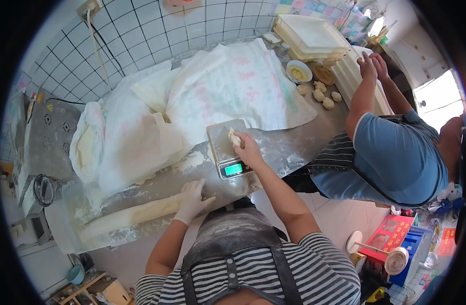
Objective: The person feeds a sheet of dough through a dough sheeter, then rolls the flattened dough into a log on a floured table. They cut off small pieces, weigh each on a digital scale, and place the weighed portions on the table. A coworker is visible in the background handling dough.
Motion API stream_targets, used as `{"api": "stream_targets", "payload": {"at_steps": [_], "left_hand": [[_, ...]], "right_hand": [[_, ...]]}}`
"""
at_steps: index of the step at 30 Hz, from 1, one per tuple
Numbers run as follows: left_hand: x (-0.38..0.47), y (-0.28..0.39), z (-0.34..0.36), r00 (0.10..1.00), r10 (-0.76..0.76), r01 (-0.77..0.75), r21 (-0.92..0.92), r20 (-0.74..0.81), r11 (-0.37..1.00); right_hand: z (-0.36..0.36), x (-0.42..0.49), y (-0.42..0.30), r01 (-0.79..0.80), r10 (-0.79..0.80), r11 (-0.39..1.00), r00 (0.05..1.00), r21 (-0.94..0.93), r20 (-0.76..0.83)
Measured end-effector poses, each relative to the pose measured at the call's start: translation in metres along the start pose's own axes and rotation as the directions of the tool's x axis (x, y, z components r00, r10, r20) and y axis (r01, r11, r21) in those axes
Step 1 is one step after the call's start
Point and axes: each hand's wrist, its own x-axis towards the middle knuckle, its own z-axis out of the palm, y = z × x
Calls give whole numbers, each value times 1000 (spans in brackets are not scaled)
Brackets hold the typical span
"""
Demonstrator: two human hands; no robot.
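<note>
My right hand point(249, 149) grips a small piece of dough point(235, 138) over the metal plate of a digital kitchen scale point(220, 142), whose display is lit green. In a pale, floury glove, my left hand point(193, 198) rests at the right end of a long dough roll point(137, 212), fingers spread over it. The roll lies along the near edge of the metal worktable point(156, 189). Whether the left fingers press into the dough cannot be told. White cloth sacks point(233, 85) with faded print cover something behind the scale.
At the right, a co-worker in blue point(400, 152) stands with both hands over a pale tray point(354, 76). Dough balls point(328, 103), a bowl with yellow contents point(298, 72) and stacked plastic trays point(309, 36) are near them. A metal machine point(50, 141) stands at the left.
</note>
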Motion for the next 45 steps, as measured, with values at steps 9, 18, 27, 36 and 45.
{"api": "stream_targets", "payload": {"at_steps": [9, 18, 27, 36, 45], "left_hand": [[-41, -33, -5, 970, -234, 199, 351, 63, 915], [40, -2, 17, 992, 123, -124, -35, -33, 992], [6, 3, 37, 995, -97, 97, -15, -31, 995], [28, 0, 59, 954, -196, 129, 277, 229, 952], [31, 21, 30, 923, -214, 166, 172, 321, 971]], "right_hand": [[9, -7, 4, -102, 86, 987, 988, 127, 127], [33, -99, -28, 391, -378, 920, 871, 24, 315], [60, -109, -21, 261, -271, 961, 828, 89, 491], [53, -97, -37, 215, -189, 977, 858, -1, 478], [-19, 18, 8, -466, 423, 679, 880, 568, 216]]}}
